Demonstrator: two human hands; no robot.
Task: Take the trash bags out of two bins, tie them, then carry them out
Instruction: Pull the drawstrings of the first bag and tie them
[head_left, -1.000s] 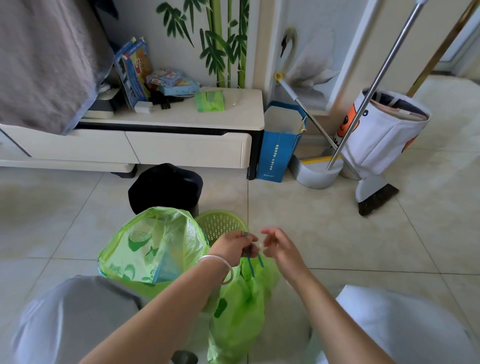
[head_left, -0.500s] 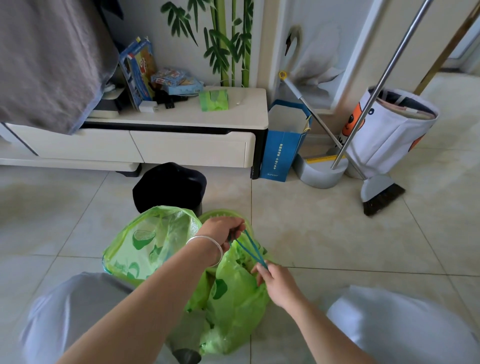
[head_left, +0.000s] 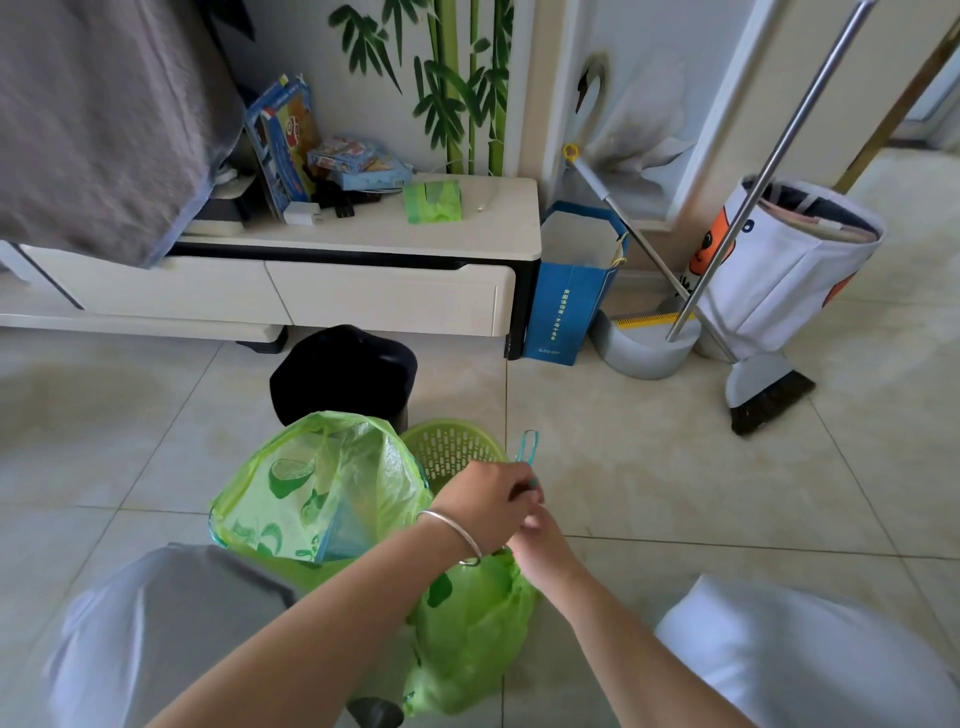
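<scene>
A filled green trash bag (head_left: 467, 634) hangs low in front of me, its neck gathered under my hands. My left hand (head_left: 485, 501), with a silver bangle on the wrist, pinches the bag's blue drawstring (head_left: 527, 447), and a loop of it sticks up above the fingers. My right hand (head_left: 540, 540) sits just below and against the left, fingers curled at the bag's neck; what it grips is mostly hidden. A second green bag (head_left: 322, 488) bulges open to the left. Behind them stand a green mesh bin (head_left: 452, 447) and a black bin (head_left: 343, 374).
A white low cabinet (head_left: 363, 280) runs along the wall with boxes and a green packet on top. A blue paper bag (head_left: 569, 306), a dustpan (head_left: 644, 343), a broom (head_left: 769, 395) and a white cloth basket (head_left: 795, 270) stand to the right. Tiled floor lies on the right.
My right hand has come back up from pulling the drawstring down-right and now meets the left hand. A loop of drawstring now stands above the left fingers.
</scene>
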